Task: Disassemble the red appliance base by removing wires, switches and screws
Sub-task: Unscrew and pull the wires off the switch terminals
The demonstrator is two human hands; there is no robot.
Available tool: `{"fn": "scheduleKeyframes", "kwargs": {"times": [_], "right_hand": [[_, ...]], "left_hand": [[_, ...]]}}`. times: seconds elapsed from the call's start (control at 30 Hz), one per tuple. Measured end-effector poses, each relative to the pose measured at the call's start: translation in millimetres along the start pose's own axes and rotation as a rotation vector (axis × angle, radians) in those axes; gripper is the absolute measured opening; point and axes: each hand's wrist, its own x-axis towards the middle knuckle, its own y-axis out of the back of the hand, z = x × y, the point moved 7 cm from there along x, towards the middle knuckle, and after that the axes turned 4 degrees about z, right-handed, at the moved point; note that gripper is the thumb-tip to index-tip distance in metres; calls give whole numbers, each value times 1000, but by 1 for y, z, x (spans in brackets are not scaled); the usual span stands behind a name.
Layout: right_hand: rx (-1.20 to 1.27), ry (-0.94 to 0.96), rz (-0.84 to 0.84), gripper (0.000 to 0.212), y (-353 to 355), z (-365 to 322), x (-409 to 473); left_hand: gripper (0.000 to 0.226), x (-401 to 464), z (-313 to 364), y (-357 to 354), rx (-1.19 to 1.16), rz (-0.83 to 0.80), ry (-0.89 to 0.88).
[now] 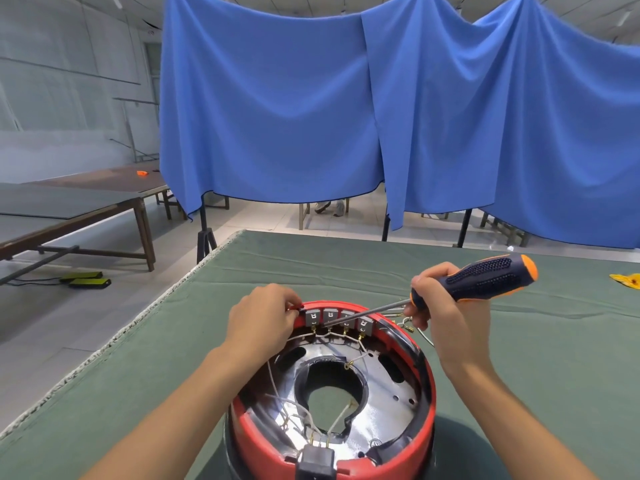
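The red appliance base lies upside down on the green table cloth, its metal plate and white wires exposed. Several grey switches line its far rim, with brass terminals below them. My left hand grips the far left rim beside the first switch. My right hand holds a screwdriver with a dark blue and orange handle. Its shaft slants down left, the tip resting among the switches. A black plug socket sits at the near rim.
The green-covered table stretches to the right and far side; its left edge runs diagonally. A yellow object lies at the far right. Blue curtains hang behind. Another long table stands to the left.
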Motion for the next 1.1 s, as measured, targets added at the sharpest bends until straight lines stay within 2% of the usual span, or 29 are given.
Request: {"fn": "scheduleKeyframes", "kwargs": {"times": [0.17, 0.37, 0.53, 1.1], "right_hand": [[-19, 2, 68, 11, 6, 4, -2], [-24, 24, 109, 12, 7, 10, -6], [-9, 30, 140, 14, 9, 16, -8], [35, 12, 165, 13, 10, 17, -9]], "left_hand": [[24, 15, 11, -6, 84, -53, -119], [28, 23, 26, -16, 174, -35, -84], [35, 19, 16, -24, -26, -41, -49], [42, 15, 22, -19, -105, -49, -61]]}}
